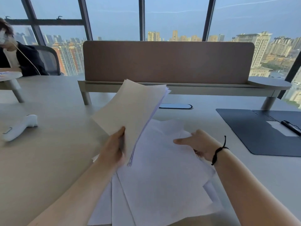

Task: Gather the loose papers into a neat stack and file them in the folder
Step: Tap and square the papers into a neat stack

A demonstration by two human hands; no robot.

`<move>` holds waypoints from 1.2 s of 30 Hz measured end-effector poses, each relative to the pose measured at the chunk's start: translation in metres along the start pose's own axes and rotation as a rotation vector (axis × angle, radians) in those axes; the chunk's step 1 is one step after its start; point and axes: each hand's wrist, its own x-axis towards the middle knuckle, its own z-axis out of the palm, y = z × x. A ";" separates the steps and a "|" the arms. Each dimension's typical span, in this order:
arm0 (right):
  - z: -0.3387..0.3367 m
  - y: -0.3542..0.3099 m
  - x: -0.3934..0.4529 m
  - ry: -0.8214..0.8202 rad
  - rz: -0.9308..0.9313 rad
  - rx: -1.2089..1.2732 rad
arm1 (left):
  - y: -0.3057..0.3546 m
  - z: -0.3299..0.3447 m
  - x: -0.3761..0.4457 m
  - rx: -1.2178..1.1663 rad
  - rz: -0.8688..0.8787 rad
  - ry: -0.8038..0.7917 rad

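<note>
The gathered stack of papers (pixel 130 111) is lifted off the desk (pixel 48 144) and tilted, its blank cream-toned back facing the camera and its far edges fanned unevenly, so the sheets are not squared; the left hand (pixel 114 149) grips it at the lower corner, thumb on the near face and fingers curled out of sight behind. Beneath it more loose papers (pixel 162 176) lie overlapped and askew on the desk in front of the person, white and blank as far as can be made out, their near edges cut off by the frame. The right hand (pixel 198 144) rests on these sheets with the thumb stretched out, while its fingers are hidden by the hand itself, so whether it pinches a sheet cannot be told. Well to the right lies the open dark folder (pixel 254 131), partly cut off, with a clip (pixel 291 127) inside
</note>
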 end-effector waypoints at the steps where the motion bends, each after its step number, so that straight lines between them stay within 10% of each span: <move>1: 0.000 0.004 -0.001 -0.003 -0.007 0.082 | 0.001 -0.001 0.002 -0.006 -0.003 -0.005; 11: 0.001 0.017 -0.009 0.138 -0.004 0.718 | 0.002 -0.008 0.008 -0.015 0.027 0.018; 19: -0.003 0.013 -0.030 -0.247 0.014 0.312 | 0.005 -0.007 0.006 -0.016 0.035 0.066; 28: -0.018 0.016 -0.020 0.077 -0.354 -0.189 | 0.016 -0.007 0.001 0.159 0.185 0.095; 36: -0.036 0.021 -0.014 0.213 -0.419 0.073 | 0.034 -0.031 0.014 0.177 0.185 0.077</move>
